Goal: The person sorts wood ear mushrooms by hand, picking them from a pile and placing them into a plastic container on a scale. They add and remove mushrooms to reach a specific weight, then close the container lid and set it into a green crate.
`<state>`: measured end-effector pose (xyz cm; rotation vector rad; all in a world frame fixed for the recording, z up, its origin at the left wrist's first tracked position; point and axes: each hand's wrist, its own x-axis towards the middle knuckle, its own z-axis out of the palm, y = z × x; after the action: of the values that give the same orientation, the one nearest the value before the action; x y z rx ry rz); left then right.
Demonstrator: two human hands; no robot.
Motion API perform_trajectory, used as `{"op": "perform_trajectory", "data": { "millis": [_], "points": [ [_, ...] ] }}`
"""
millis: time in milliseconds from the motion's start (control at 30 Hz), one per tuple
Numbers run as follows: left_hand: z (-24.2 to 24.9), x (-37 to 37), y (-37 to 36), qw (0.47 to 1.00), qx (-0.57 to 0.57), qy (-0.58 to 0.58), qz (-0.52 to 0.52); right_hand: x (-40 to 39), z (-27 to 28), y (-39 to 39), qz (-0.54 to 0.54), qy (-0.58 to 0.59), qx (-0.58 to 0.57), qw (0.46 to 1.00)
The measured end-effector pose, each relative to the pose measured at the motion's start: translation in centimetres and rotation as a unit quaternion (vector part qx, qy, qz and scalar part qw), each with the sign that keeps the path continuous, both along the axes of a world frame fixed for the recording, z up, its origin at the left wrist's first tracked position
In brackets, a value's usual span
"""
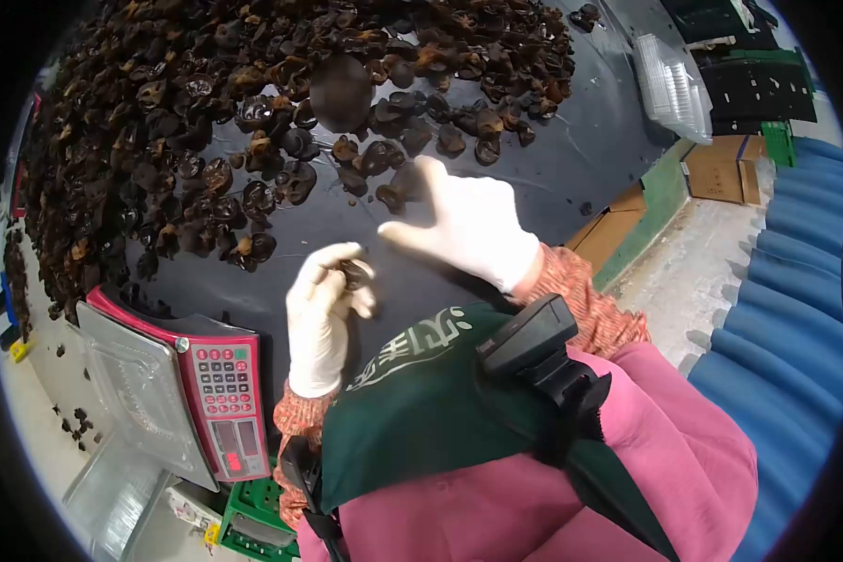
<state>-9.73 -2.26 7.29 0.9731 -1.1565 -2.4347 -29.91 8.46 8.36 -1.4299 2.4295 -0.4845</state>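
My left hand [323, 300], in a white glove, is curled around a small dark brown mushroom-like piece [353, 273], mostly hidden by the fingers. My right hand [468, 223], also gloved in white, hangs over the dark tabletop [393, 281] with thumb and forefinger spread wide apart. Several glossy brown mushroom-like pieces [381, 156] lie just beyond its fingertips. A blurred round brown piece [341, 93] shows in front of the large heap [206, 66] of similar pieces, which spreads across the far and left side.
A red scale [225, 393] with a metal pan [145, 398] stands at the left, beside a green crate [258, 525]. Clear plastic trays [670, 89] sit at the far right edge. Cardboard boxes [724, 169] and blue corrugated material [787, 309] lie to the right.
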Motion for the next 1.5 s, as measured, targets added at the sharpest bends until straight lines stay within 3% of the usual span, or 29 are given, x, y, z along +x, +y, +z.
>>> {"op": "perform_trajectory", "data": {
  "millis": [167,300,367,433,467,500,567,633,667,800,833,900,967,1033,1067,1133,1267,1367,1400,1500],
  "points": [
    [-1.9,0.1,1.8,0.987,0.141,0.061,-0.043,-1.3,-3.9,-0.2,0.002,-0.011,-0.047,0.999],
    [-1.6,-1.3,1.7,0.971,0.233,0.037,-0.047,0.4,0.7,1.3,0.027,-0.148,-0.081,0.985],
    [-1.5,-2.0,2.3,0.938,0.343,0.055,0.003,2.5,1.5,2.2,0.091,-0.167,-0.091,0.978],
    [-1.1,-2.5,2.4,0.941,0.336,0.019,-0.017,2.1,2.2,3.2,0.126,-0.228,-0.015,0.965],
    [-1.2,-2.3,2.1,0.949,0.313,-0.007,-0.043,1.5,1.7,3.6,0.111,-0.237,-0.059,0.963],
    [-1.2,-2.0,2.5,0.966,0.253,-0.041,-0.037,0.3,2.7,4.2,0.066,-0.233,-0.03,0.97],
    [-2.5,-1.3,2.6,0.971,0.234,-0.031,-0.04,-1.8,0.3,4.9,0.008,-0.056,-0.162,0.985],
    [-2.8,-1.0,2.5,0.965,0.254,-0.012,-0.066,-3.1,0.8,4.2,-0.027,0.083,-0.081,0.993],
    [-2.9,-0.9,2.4,0.962,0.264,-0.003,-0.077,-3.9,-0.4,4.0,-0.004,0.094,-0.094,0.991],
    [-1.6,-1.1,1.9,0.967,0.24,-0.043,-0.077,-3.6,-0.4,3.5,0.025,-0.057,-0.133,0.989],
    [-0.9,-1.5,2.0,0.958,0.28,-0.04,-0.045,-2.5,1.4,3.0,0.006,-0.193,-0.098,0.976],
    [0.2,-1.8,2.0,0.954,0.301,-0.011,-0.015,-2.1,3.7,1.6,0.135,-0.331,-0.015,0.934],
    [0.8,-2.0,1.7,0.951,0.309,-0.008,0.009,-0.7,3.4,0.3,0.126,-0.338,-0.016,0.933],
    [-1.5,-0.1,1.5,0.962,0.271,-0.004,-0.014,0.9,-0.6,-1.9,0.099,-0.12,-0.154,0.976],
    [-1.2,0.5,1.6,0.972,0.225,-0.063,-0.023,1.1,-1.9,-3.5,0.124,-0.077,-0.113,0.983],
    [-1.5,1.3,1.7,0.971,0.234,-0.047,-0.021,1.2,-3.9,-4.9,0.16,-0.015,-0.085,0.983],
    [-0.8,1.5,1.5,0.963,0.264,-0.047,0.018,2.4,-2.4,-4.3,0.119,-0.128,-0.133,0.976],
    [0.0,0.7,1.4,0.944,0.321,0.01,0.071,2.3,0.7,-2.7,0.204,-0.283,-0.064,0.935],
    [0.6,0.7,1.0,0.944,0.326,0.004,0.059,1.7,0.3,-2.6,0.217,-0.223,-0.119,0.943],
    [-1.4,1.4,0.9,0.965,0.258,-0.04,0.035,-1.3,-0.9,-4.1,0.087,-0.029,-0.152,0.984]
  ]
}}
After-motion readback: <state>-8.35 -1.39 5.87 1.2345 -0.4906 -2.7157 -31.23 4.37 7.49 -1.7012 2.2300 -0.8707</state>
